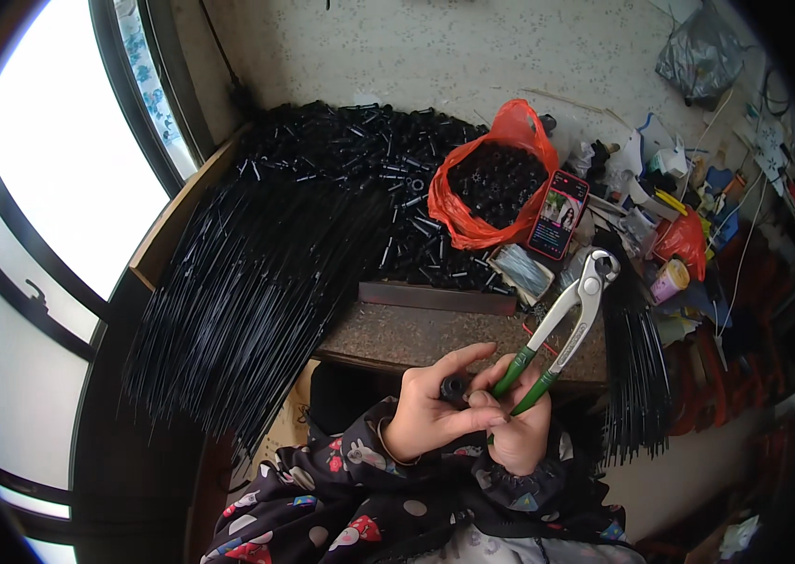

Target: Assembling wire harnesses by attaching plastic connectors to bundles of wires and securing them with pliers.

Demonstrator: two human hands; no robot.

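Observation:
In front of my body, both hands are close together. My left hand (423, 414) pinches a small black tubular part (454, 388), its round hollow end showing. End-cutting pincers (586, 305) with green handle grips and silver jaws are in my right hand (521, 435). Their jaws point away to the upper right, and the handles stand somewhat apart. The fingertips of the two hands meet near the lower end of the handles. Whether the right fingers also touch the black part is hard to see.
Long thin black rods (237, 301) hang over the bench edge at left; a smaller bundle (634, 376) hangs at right. Behind lie a heap of black parts (350, 132), a red plastic bag (444, 211) of black pieces, a phone (559, 214) and a box of thin pins (524, 270).

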